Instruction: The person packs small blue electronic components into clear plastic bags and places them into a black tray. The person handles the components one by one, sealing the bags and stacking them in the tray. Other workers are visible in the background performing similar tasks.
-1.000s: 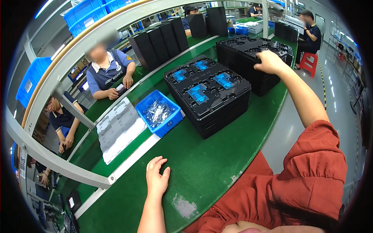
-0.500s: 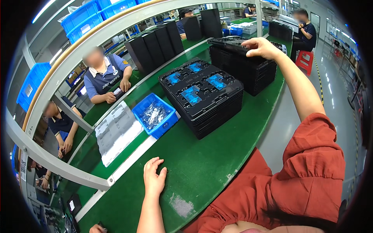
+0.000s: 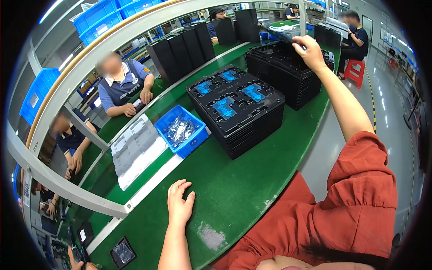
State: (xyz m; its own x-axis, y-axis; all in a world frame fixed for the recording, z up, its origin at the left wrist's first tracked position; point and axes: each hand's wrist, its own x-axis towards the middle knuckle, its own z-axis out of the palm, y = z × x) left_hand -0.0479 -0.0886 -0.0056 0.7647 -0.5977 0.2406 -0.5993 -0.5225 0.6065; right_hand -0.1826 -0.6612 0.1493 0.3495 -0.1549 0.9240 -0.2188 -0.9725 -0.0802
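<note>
My right hand (image 3: pixel 310 53) is stretched out to the far stack of black plastic trays (image 3: pixel 288 76), its thumb and fingers closed on the edge of a thin black tray (image 3: pixel 282 35). That tray is tilted up above the stack, its far end raised. My left hand (image 3: pixel 181 202) lies on the green tabletop (image 3: pixel 243 180), fingers a little apart and nothing in it. Between my hands stands a nearer stack of black trays (image 3: pixel 238 112); the top one has blue film-covered pieces (image 3: pixel 224 108) in its recesses.
A blue bin (image 3: pixel 182 130) of small clear bags stands left of the near stack, beside a grey-white molded sheet (image 3: pixel 135 150). A small black frame (image 3: pixel 123 253) lies at lower left. A grey metal post (image 3: pixel 67 189) crosses the left. Co-workers sit across the table.
My right hand has raised the top tray off the far stack and tilted it. At lower left, another person's hand has moved left, and the small black frame now shows on the table.
</note>
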